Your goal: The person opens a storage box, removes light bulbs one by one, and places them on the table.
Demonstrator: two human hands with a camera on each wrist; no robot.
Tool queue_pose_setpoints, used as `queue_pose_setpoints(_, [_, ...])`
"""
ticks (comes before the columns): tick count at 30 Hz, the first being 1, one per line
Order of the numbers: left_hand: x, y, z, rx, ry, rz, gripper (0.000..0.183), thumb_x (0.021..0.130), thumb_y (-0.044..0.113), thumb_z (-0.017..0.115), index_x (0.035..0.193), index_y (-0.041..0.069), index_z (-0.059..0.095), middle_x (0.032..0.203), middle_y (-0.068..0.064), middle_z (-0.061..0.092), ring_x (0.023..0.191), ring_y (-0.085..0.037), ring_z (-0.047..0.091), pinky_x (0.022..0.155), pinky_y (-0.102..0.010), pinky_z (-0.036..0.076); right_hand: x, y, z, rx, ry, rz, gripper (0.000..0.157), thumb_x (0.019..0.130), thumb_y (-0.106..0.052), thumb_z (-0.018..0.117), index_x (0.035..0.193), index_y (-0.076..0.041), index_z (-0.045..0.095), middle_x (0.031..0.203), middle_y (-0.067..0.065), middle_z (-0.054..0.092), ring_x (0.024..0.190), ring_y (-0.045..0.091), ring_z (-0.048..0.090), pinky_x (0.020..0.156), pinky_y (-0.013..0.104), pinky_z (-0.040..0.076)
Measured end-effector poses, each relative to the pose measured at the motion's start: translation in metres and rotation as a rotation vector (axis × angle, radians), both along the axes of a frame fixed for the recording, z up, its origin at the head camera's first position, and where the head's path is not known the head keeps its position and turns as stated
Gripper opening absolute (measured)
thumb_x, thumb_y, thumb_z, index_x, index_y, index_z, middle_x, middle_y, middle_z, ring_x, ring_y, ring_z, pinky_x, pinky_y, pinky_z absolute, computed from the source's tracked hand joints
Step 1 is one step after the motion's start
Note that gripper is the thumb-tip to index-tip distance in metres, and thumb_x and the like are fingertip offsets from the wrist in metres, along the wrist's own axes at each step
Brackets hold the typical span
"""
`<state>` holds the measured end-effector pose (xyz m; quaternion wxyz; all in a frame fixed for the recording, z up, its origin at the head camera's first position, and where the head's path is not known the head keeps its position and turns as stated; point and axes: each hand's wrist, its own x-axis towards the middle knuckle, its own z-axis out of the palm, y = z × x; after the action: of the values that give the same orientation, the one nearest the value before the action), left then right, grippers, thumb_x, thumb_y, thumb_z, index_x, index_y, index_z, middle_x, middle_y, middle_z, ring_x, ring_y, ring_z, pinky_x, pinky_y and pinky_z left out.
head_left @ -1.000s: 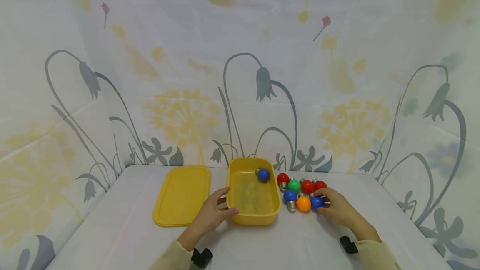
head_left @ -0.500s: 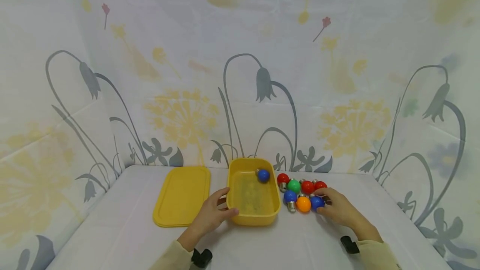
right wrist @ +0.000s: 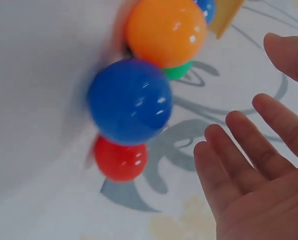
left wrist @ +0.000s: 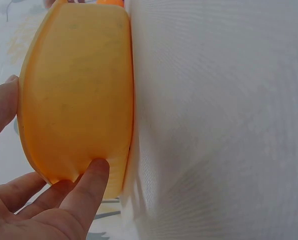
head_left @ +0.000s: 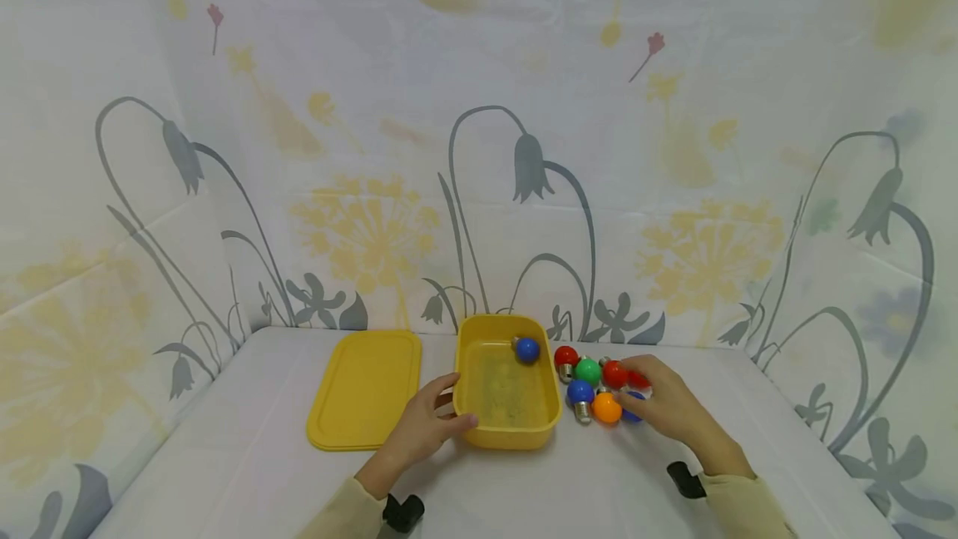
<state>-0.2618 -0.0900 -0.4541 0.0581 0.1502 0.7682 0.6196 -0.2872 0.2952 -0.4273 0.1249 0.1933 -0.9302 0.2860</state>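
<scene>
My left hand (head_left: 427, 422) holds the near left corner of a yellow plastic box (head_left: 507, 439). In the left wrist view its thumb touches the box's rim and its fingers curve against the wall (left wrist: 74, 95). Inside the box, toward the back, lies a blue light bulb (head_left: 527, 349). My right hand (head_left: 666, 402) hovers over the right end of a group of coloured bulbs, partly covering a blue bulb (right wrist: 131, 102) and a red one (right wrist: 121, 159). In the right wrist view its fingers are extended, apart from the blue bulb, and hold nothing.
Near that blue bulb lie an orange bulb (head_left: 606, 407), another blue bulb (head_left: 580, 392), a green bulb (head_left: 588, 372) and red bulbs (head_left: 566, 356), some with silver screw bases showing. A flat yellow lid (head_left: 365, 389) lies left of the box. A flower-patterned cloth (head_left: 479, 256) hangs behind.
My right hand has come up off the right-hand blue bulb and moved slightly left, its fingers letting go. That bulb stays on the table. The left hand and the box have not moved.
</scene>
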Motion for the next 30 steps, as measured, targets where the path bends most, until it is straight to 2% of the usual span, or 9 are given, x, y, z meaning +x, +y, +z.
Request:
queue_pose_setpoints(8, [-0.001,0.0,0.0,-0.01,0.009,0.003,0.082,0.082,0.022,0.077,0.145,-0.003,0.032,0.148,-0.026,0.031,0.128,-0.042,0.043,0.091,-0.038,0.052,-0.008,-0.031,0.016,0.025,0.031,0.05,0.045,0.083,-0.023,0.074,0.121,-0.005,0.059,0.122,0.012,0.058,0.112,0.036,0.054,0.093,0.057,0.046])
queue_pose_setpoints(17, [-0.001,0.0,0.0,-0.015,0.011,0.002,0.081,0.082,0.023,0.077,0.145,-0.003,0.032,0.148,-0.025,0.032,0.128,-0.042,0.043,0.091,-0.038,0.051,-0.023,-0.068,0.027,0.05,0.022,0.126,0.046,0.085,-0.025,0.073,0.125,-0.007,0.059,0.126,0.009,0.057,0.113,0.031,0.054,0.094,0.051,0.047])
queue_pose_setpoints(24, [-0.001,0.001,0.001,-0.012,0.002,0.001,0.079,0.083,0.019,0.076,0.145,-0.003,0.032,0.148,-0.026,0.031,0.128,-0.042,0.043,0.091,-0.038,0.051,-0.036,-0.094,0.035,0.072,-0.04,0.141,0.046,0.084,-0.023,0.073,0.125,-0.009,0.058,0.126,0.009,0.057,0.113,0.029,0.054,0.097,0.048,0.047])
queue_pose_setpoints(30, [-0.001,0.0,-0.001,0.004,0.004,0.0,0.079,0.083,0.018,0.076,0.146,-0.004,0.031,0.147,-0.027,0.031,0.128,-0.043,0.043,0.091,-0.038,0.052,-0.054,-0.111,0.033,0.106,-0.084,0.169,0.044,0.085,-0.028,0.073,0.124,-0.013,0.06,0.124,0.008,0.058,0.112,0.029,0.053,0.095,0.045,0.048])
